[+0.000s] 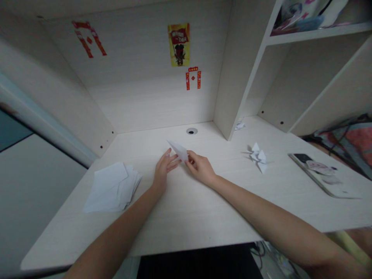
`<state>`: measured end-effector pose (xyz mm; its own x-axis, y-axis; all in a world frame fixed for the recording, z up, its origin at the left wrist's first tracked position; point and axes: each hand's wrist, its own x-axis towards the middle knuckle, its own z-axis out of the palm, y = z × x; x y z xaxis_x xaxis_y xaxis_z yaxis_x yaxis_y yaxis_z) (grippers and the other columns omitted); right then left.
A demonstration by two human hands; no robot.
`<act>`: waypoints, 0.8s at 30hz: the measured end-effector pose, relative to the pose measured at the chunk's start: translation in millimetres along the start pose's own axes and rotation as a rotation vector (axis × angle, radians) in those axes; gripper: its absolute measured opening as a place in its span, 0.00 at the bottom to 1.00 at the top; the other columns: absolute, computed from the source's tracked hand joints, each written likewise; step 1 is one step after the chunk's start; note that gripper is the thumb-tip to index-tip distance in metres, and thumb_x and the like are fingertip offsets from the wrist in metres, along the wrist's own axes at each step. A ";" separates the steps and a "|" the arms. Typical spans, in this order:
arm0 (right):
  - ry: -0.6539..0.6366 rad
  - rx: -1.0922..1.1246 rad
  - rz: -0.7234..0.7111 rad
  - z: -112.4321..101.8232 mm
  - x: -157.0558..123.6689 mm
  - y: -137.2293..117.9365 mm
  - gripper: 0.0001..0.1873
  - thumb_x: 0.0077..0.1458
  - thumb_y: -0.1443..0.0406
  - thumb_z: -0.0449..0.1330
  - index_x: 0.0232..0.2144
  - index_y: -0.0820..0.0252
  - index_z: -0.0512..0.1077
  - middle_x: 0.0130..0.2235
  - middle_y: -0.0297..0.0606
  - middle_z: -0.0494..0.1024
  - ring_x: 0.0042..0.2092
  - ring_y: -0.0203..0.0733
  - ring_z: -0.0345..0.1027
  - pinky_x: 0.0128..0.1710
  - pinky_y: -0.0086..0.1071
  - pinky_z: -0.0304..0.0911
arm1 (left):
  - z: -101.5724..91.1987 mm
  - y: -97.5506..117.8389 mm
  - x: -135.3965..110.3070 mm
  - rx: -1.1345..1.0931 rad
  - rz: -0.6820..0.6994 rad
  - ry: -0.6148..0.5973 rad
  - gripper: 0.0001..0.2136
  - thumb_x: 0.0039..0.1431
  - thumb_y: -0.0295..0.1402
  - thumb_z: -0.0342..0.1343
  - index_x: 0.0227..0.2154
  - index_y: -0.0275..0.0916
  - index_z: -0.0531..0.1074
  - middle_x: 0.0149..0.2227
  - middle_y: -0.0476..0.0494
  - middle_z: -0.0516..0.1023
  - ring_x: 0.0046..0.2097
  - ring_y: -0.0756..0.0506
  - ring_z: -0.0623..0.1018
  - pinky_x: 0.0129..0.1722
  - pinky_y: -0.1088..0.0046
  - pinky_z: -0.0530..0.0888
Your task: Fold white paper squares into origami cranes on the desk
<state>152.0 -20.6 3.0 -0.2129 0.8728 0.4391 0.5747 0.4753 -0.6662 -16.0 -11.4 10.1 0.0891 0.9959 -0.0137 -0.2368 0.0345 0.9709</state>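
A small folded piece of white paper (pixel 179 150) is held just above the middle of the pale wooden desk (pixel 188 209). My left hand (pixel 164 167) pinches its near left edge with fingers pressed together. My right hand (pixel 200 167) grips its near right edge, fingers curled round it. The paper's pointed end sticks up and away from me.
A stack of white paper sheets (pixel 113 188) lies at the left of the desk. Folded white paper figures (pixel 258 157) sit to the right, a phone (pixel 322 174) further right. A cable hole (pixel 191 131) is at the back, shelves (pixel 293 77) on the right.
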 end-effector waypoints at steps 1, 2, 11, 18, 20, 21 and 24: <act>0.001 0.020 -0.017 0.1 -0.5 0.1 0.24 0.56 0.65 0.54 0.55 0.54 0.59 0.36 0.37 0.78 0.32 0.37 0.70 0.36 0.30 0.63 | 0.6 -0.1 0.3 0.007 0.016 -0.012 0.30 0.52 0.49 0.54 0.55 0.36 0.65 0.47 0.34 0.76 0.43 0.41 0.78 0.45 0.63 0.72; 0.004 0.048 -0.025 0.2 -1.0 0.0 0.27 0.55 0.65 0.55 0.57 0.54 0.56 0.38 0.37 0.77 0.32 0.37 0.70 0.36 0.29 0.63 | 1.5 -0.1 0.4 0.016 0.032 -0.033 0.29 0.51 0.48 0.56 0.53 0.36 0.67 0.46 0.35 0.76 0.43 0.41 0.78 0.44 0.63 0.72; 0.033 0.146 0.098 2.3 -2.0 -0.2 0.34 0.56 0.60 0.54 0.61 0.55 0.47 0.32 0.35 0.73 0.25 0.38 0.65 0.27 0.30 0.60 | 8.2 2.2 -3.1 0.033 0.039 -0.130 0.23 0.49 0.41 0.58 0.47 0.35 0.71 0.39 0.38 0.78 0.38 0.42 0.77 0.38 0.67 0.74; 0.032 0.222 0.141 3.6 -2.3 0.7 0.42 0.54 0.57 0.57 0.63 0.55 0.39 0.34 0.38 0.73 0.25 0.38 0.63 0.23 0.30 0.58 | 4.3 -1.9 4.4 0.010 0.049 0.019 0.18 0.46 0.40 0.57 0.38 0.34 0.74 0.31 0.41 0.77 0.32 0.43 0.76 0.32 0.70 0.73; 0.022 0.247 0.124 4.8 -3.0 0.9 0.40 0.53 0.57 0.57 0.61 0.53 0.42 0.37 0.39 0.73 0.26 0.37 0.63 0.24 0.29 0.58 | 4.2 -2.8 6.1 0.013 0.068 0.062 0.17 0.47 0.39 0.56 0.37 0.33 0.75 0.30 0.41 0.77 0.31 0.44 0.76 0.31 0.70 0.73; 0.015 0.253 0.122 5.5 -3.3 1.3 0.37 0.53 0.57 0.57 0.60 0.53 0.44 0.37 0.39 0.72 0.26 0.37 0.64 0.23 0.29 0.58 | 4.2 -3.4 6.8 0.015 0.083 0.089 0.16 0.47 0.38 0.55 0.36 0.33 0.75 0.29 0.42 0.77 0.31 0.44 0.75 0.31 0.70 0.72; -0.004 0.264 0.147 7.2 -3.7 2.8 0.28 0.55 0.57 0.54 0.56 0.53 0.51 0.35 0.37 0.71 0.26 0.36 0.63 0.22 0.28 0.58 | 3.3 -6.7 9.2 0.042 0.110 0.126 0.13 0.47 0.37 0.55 0.32 0.33 0.74 0.27 0.43 0.76 0.29 0.46 0.74 0.32 0.71 0.72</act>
<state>148.7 -21.7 -4.8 -0.1462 0.9347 0.3238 0.3747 0.3553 -0.8564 -10.4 -2.7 4.2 -0.0581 0.9961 0.0663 -0.1972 -0.0765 0.9774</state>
